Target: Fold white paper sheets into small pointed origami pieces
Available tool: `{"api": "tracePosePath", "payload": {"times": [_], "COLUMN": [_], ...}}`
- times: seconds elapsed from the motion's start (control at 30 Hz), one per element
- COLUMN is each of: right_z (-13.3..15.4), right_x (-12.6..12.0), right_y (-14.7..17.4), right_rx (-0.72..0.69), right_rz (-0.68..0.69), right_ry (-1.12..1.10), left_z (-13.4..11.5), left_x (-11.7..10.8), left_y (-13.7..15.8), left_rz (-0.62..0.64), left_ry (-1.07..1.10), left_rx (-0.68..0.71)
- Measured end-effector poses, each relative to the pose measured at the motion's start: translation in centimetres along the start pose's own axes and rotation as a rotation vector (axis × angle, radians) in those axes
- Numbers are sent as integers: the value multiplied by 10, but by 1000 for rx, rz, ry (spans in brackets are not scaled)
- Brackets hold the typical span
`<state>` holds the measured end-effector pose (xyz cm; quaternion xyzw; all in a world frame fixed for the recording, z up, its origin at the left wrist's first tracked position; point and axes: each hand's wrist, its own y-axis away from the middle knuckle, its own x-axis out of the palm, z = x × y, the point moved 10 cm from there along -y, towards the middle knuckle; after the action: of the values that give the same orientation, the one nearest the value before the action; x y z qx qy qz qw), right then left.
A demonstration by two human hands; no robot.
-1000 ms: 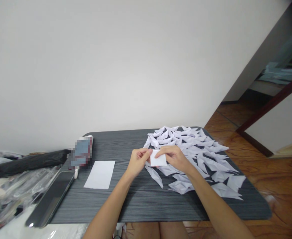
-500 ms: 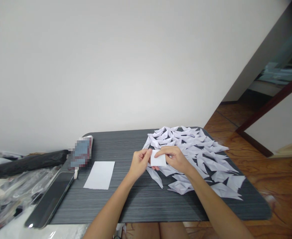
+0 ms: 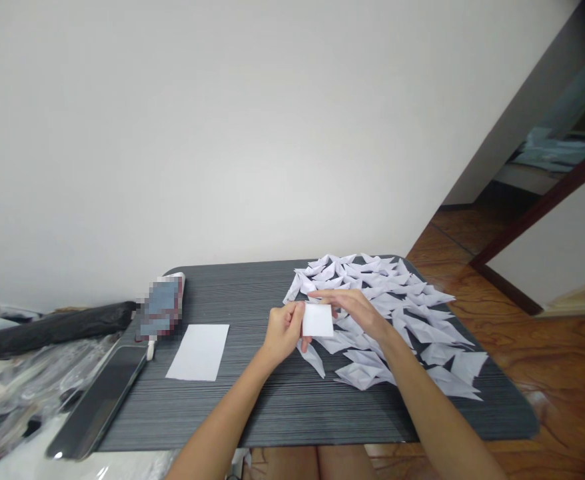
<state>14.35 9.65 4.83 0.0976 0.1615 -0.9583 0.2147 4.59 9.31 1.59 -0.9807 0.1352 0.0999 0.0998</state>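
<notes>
A small folded square of white paper [image 3: 318, 321] is held above the dark table, its left edge pinched between the thumb and fingers of my left hand [image 3: 283, 331]. My right hand [image 3: 360, 311] is at the square's right side with its fingers stretched out; the index finger reaches over the top edge. Whether the lower right fingers touch the paper is hard to make out. Below and behind the hands lie many folded white paper boats [image 3: 365, 370], spread over the right half of the table.
A flat white paper sheet [image 3: 198, 352] lies on the dark striped table [image 3: 252, 287]. At the left edge are a phone [image 3: 100, 400] and a blurred-out packet [image 3: 160, 310]. Plastic-wrapped items [image 3: 27, 380] and a black roll [image 3: 57, 330] sit beside the table. A wall [image 3: 272, 133] rises behind.
My right thumb and fingers have lifted off the face of the folded paper and straightened out. My left hand keeps its pinch on the left edge.
</notes>
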Motion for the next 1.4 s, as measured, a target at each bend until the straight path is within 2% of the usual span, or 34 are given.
{"api": "tracePosePath", "payload": {"times": [0.1,0.2,0.4,0.53,0.7,0.9,1.03,1.13,1.3,1.4], "right_z": [-21,-30,-19,-11,-9,-4,-18,-25,-14,-16], "right_x": [2,10,5,10,17,18,22,20,14,14], "right_y": [-1,-1,-3,-3,-2,-3,1,3,-1,-1], "right_rx": [168,230,131,48,39,18,131,187,69,84], "right_rz": [-45,-27,-63,-21,0,-25,72,94,-6,-48], "right_ry": [-34,-57,165,314,405,380,170,76,258,283], "left_z": [0,1,15,12,8,12,10,7,4,8], "left_x": [4,9,14,6,10,11,-1,-1,7,7], "left_y": [1,2,-2,-6,-6,-3,-5,-6,-4,-4], "left_rz": [21,51,114,88,171,227,142,145,179,181], "left_ry": [-56,-78,2,39,80,80,-28,-109,-200,-166], "left_rx": [11,15,-76,-34,-39,-94,-23,20,36,0]}}
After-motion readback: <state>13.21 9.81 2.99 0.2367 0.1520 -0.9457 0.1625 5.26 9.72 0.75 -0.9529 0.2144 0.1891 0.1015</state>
